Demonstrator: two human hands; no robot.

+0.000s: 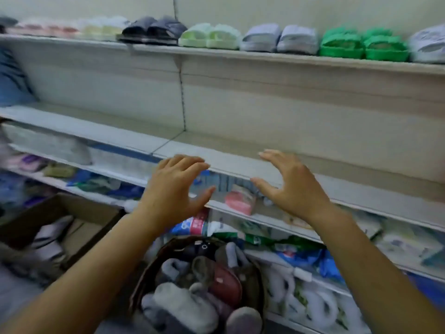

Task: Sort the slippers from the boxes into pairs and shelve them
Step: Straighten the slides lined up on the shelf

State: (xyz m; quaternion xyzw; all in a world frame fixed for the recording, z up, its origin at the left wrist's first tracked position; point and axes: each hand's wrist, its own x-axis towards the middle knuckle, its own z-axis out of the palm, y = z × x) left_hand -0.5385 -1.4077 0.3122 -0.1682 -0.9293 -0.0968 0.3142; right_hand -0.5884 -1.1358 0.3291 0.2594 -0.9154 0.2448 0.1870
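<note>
- Pink plastic-wrapped packet [238,201]: front edge of the third white shelf [265,219] down.
- Pale grey soft bundle [48,143]: left end of the third white shelf.
- Blue folded cloth [12,80]: left end of the second white shelf [240,162].
- Blue, red and white printed packet [195,224], green-and-white packets [257,238] and blue plastic bags [310,257]: fourth white shelf [361,267], along its front edge.

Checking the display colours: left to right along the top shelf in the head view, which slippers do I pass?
Pink pair, pale yellow pair, dark grey pair, mint green pair, lilac pair, bright green pair, pale slipper at the edge.
</note>
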